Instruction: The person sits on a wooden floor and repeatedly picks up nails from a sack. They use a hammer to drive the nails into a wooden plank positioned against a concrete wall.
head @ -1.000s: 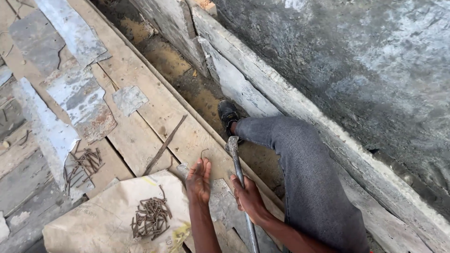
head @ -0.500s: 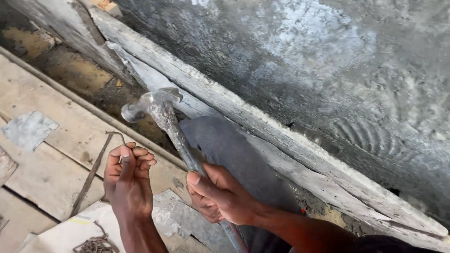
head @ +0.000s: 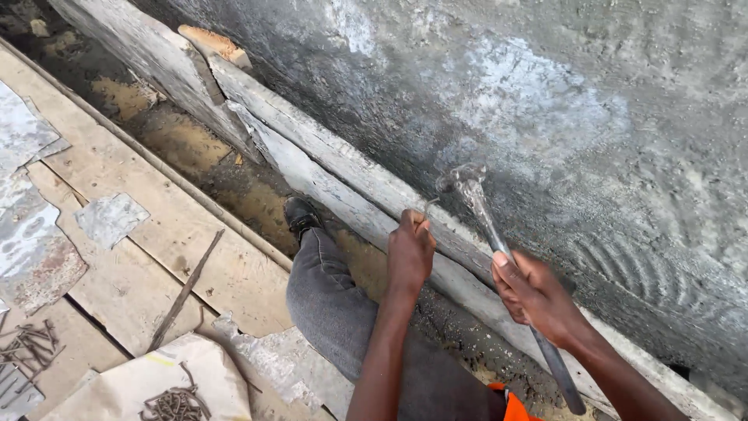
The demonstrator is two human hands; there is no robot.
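Note:
My left hand (head: 410, 248) pinches a thin nail (head: 428, 206) against the grey wooden plank (head: 335, 175) that runs along the foot of the concrete wall (head: 545, 101). My right hand (head: 532, 296) is shut around the shaft of a metal claw hammer (head: 487, 226). The hammer head is raised just right of the nail, close to the wall. My leg in grey trousers (head: 335, 304) stretches into the trench, with a black shoe (head: 300, 216) at its end.
Wooden boards (head: 156, 226) patched with dried cement lie at the left. A paper sack (head: 140, 382) holds a heap of nails (head: 173, 405), and more loose nails (head: 27, 347) lie at the left edge. A thin rod (head: 185, 290) rests on the boards.
My view swung from the boards to the wall. My left hand carried a nail from near the sack up to the plank. My right hand lifted the hammer beside it.

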